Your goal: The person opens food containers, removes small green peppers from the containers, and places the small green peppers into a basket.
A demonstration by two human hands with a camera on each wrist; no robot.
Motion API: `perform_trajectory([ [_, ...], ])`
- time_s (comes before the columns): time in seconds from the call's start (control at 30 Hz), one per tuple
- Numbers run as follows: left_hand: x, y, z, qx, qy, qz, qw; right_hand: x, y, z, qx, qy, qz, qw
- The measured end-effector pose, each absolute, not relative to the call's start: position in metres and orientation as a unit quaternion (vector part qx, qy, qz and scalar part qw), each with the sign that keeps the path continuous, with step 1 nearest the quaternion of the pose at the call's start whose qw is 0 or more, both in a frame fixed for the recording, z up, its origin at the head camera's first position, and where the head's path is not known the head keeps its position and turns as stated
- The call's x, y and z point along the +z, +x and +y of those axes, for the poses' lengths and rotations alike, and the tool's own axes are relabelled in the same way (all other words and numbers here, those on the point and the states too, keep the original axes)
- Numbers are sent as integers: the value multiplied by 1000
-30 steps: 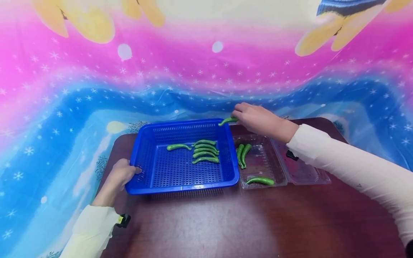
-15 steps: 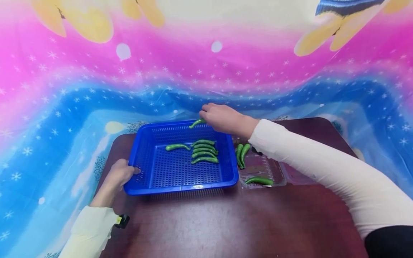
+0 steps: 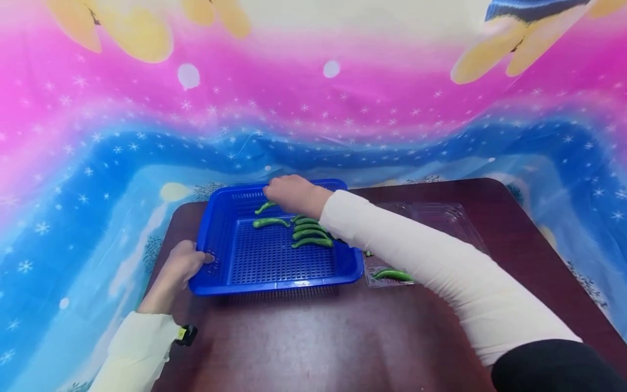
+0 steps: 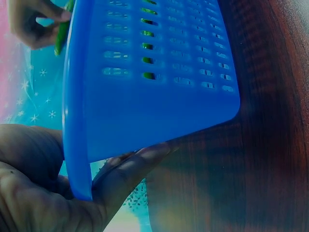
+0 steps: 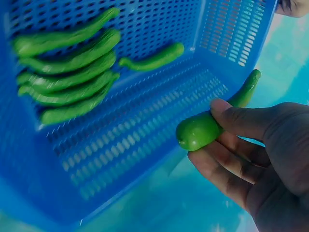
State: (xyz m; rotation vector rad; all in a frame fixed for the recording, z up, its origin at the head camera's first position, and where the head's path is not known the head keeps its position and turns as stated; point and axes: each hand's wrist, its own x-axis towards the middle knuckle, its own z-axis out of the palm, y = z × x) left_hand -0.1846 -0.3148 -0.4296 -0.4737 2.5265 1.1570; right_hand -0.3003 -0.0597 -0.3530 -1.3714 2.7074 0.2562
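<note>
My left hand [image 3: 183, 262] grips the left rim of a blue perforated plastic basket [image 3: 274, 286], the rim caught between thumb and fingers in the left wrist view. My right hand [image 3: 294, 194] is over the basket's far side. Between thumb and fingertips it pinches a curved green pepper-shaped vegetable [image 5: 197, 131], thick at one end and tapering at the other. On the basket floor several like vegetables [image 3: 312, 243] lie side by side in a row toward the right. Another single vegetable [image 3: 269, 222] lies left of them, just nearer than the held one.
A clear plastic tray [image 3: 387, 283] stands against the basket's right side, partly hidden by my right sleeve. A green vegetable [image 3: 393, 275] lies at its near end. The tray's clear lid [image 3: 453, 218] spreads to the right on the dark wooden table [image 3: 313, 337].
My right hand has moved left from above the basket's right far corner, carrying the green vegetable, and has come lower over the far side. My left hand stays on the rim.
</note>
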Motion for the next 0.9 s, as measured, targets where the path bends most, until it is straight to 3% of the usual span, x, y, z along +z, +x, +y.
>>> perform_trajectory([
  [0.43,-431,-186,-315,396,-162,890,159,-399,-301,-108,80,-429,897,78],
  [0.9,-431,-187,-311,396,-177,887,157,-452,-309,-122,113,-386,910,102],
])
